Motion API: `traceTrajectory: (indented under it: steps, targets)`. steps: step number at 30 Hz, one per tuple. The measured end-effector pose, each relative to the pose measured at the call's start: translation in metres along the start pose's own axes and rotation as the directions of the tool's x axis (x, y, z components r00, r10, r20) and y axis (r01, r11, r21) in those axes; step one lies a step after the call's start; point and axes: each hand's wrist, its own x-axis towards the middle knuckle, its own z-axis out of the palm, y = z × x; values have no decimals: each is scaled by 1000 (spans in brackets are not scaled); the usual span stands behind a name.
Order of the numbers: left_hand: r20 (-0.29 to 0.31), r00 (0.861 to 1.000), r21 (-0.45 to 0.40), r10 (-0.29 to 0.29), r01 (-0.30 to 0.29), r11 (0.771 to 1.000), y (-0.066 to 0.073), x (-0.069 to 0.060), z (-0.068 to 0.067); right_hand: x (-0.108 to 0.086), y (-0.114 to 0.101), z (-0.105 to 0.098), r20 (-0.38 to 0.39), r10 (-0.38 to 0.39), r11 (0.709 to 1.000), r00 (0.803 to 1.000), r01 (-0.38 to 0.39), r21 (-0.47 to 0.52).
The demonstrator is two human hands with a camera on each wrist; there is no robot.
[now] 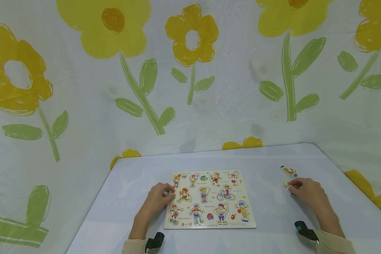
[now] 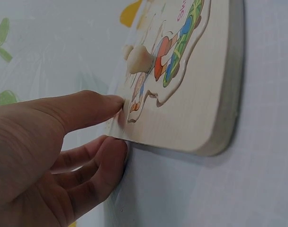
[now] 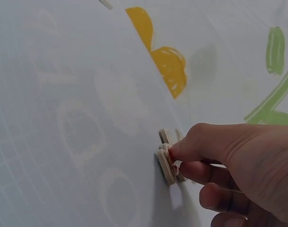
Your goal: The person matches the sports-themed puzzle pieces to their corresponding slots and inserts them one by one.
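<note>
A wooden knob puzzle board (image 1: pixel 209 225) with several sports-figure pieces lies flat on the table. At its left edge my left hand (image 1: pixel 158 197) grips it; in the left wrist view the thumb rests on top and the curled fingers touch the side of the puzzle board (image 2: pixel 196 123). Off to the right, my right hand (image 1: pixel 306 190) pinches a small wooden puzzle piece (image 1: pixel 285 184). The right wrist view shows this puzzle piece (image 3: pixel 165 165) edge-on at the tabletop, its picture hidden. Just beyond the hand lies another figure piece (image 1: pixel 289 171).
The white table (image 1: pixel 133 183) meets a hanging cloth with printed yellow flowers (image 1: pixel 192 35) along its back edge. Dark wrist cameras (image 1: pixel 306 231) are strapped near both sleeves. In the left wrist view, a round wooden knob (image 2: pixel 140 60) stands up from a skateboarder piece.
</note>
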Motion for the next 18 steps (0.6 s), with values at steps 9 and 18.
traceTrajectory:
  steps: [9, 18]
  targets:
    - [-9, 1000, -1, 14, -14, 1000, 1, -3, -4, 5, -22, 9, -34, -138, 990, 990, 138, -4]
    - [14, 1000, -12, -9, 10, 1000, 0, 0, -1, 9, -41, 20, -29, -196, 981, 980, 196, -11]
